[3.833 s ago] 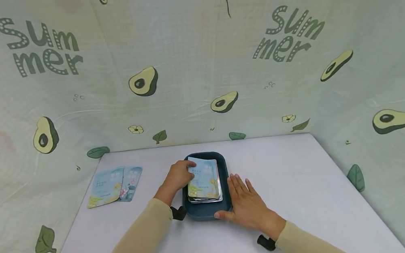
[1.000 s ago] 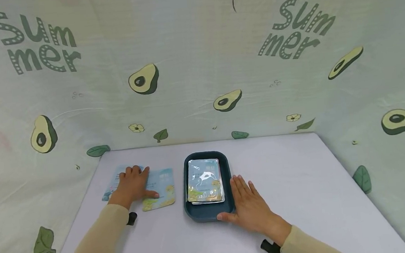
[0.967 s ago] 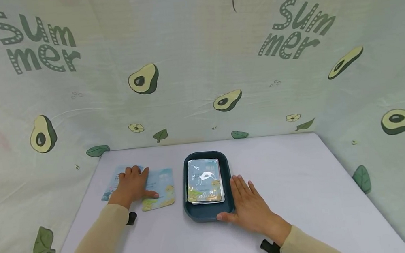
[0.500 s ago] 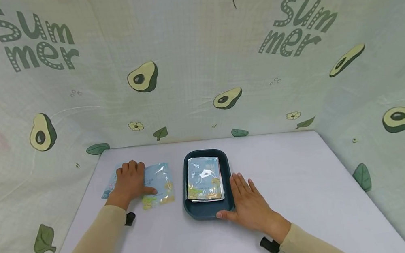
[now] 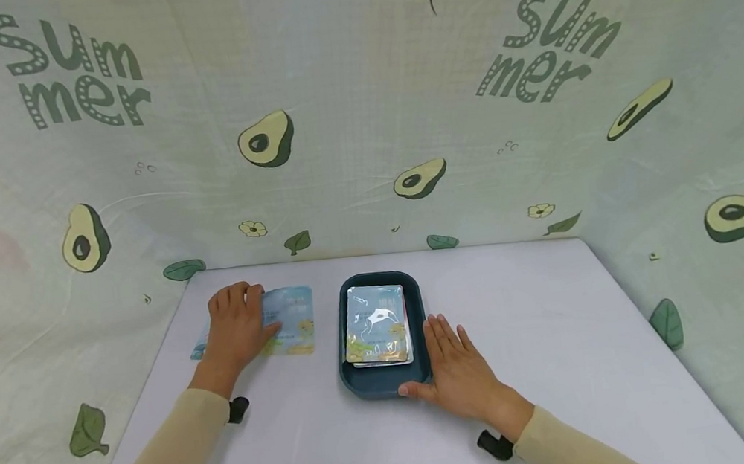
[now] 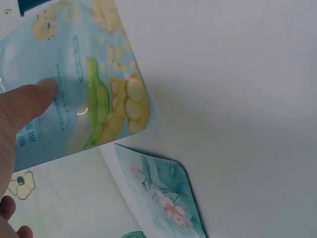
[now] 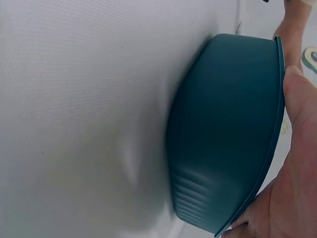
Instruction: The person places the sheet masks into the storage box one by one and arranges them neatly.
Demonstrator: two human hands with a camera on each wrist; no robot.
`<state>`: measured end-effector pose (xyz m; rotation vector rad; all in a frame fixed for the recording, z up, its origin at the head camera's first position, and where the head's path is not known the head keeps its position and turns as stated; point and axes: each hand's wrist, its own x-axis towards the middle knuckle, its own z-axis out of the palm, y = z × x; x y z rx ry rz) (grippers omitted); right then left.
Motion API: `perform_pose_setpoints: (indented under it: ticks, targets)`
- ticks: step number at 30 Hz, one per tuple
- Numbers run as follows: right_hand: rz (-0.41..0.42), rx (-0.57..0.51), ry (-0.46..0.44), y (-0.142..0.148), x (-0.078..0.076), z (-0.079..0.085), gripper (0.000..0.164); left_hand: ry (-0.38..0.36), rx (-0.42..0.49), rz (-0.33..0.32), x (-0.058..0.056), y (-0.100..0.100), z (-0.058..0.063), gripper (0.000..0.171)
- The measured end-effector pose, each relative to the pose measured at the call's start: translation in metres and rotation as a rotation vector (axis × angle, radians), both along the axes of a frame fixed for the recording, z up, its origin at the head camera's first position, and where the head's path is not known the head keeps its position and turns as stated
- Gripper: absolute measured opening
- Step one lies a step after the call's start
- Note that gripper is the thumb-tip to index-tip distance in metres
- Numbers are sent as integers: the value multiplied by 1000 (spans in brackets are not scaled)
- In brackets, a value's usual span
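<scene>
My left hand (image 5: 236, 331) pinches a pale blue sheet mask packet (image 5: 296, 318) with printed soybean pods, the thumb lying across its face. In the left wrist view the packet (image 6: 79, 114) is tilted up off the table, with a second packet (image 6: 166, 196) with pink lotus flowers lying beyond it. A dark teal tray (image 5: 377, 388) stands mid-table and bears a small stack of packets (image 5: 376, 325), the top one blue and shiny. Against the tray's right side rests my right hand (image 5: 460, 377), fingers straight, touching the rim.
The white table (image 5: 542, 320) is backed and flanked by a pale curtain (image 5: 344, 78) printed with avocados and "summer". A black strap (image 5: 496, 446) sits at the right wrist, and another strap (image 5: 237, 410) at the left.
My left hand went from the tray to the packets on the left, and the soybean packet slid right, off the lotus one. Lately its near edge has lifted in my grip. The right hand stays put.
</scene>
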<state>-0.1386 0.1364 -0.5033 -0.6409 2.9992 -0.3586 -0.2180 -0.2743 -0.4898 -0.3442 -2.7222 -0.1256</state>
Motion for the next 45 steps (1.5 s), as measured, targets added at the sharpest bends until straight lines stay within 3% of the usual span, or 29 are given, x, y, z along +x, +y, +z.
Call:
perform_pose_setpoints:
  ticks: [7, 14, 19, 23, 27, 33, 40, 45]
  targets:
    - [-9, -7, -9, 0, -2, 0, 123, 120, 58, -25, 8, 0, -6, 78]
    - [-13, -4, -6, 0, -3, -1, 123, 85, 140, -39, 22, 0, -8, 67]
    - [-6, -4, -5, 0, -2, 0, 124, -39, 239, -93, 33, 1, -11, 61]
    - [-5, -7, -1, 0, -2, 0, 124, -153, 349, -59, 36, 3, -9, 74]
    - [-2, -4, 6, -1, -3, 1, 125, -226, 428, 4, 34, 4, -6, 83]
    - [2, -1, 9, -1, -3, 1, 126, -353, 517, 63, 27, -3, -3, 60]
    - [1, 10, -12, -1, -1, 2, 124, -439, 603, 82, 22, -4, 1, 57]
    - [2, 14, -10, -1, 0, 1, 124, -521, 757, 84, 19, -3, 4, 58]
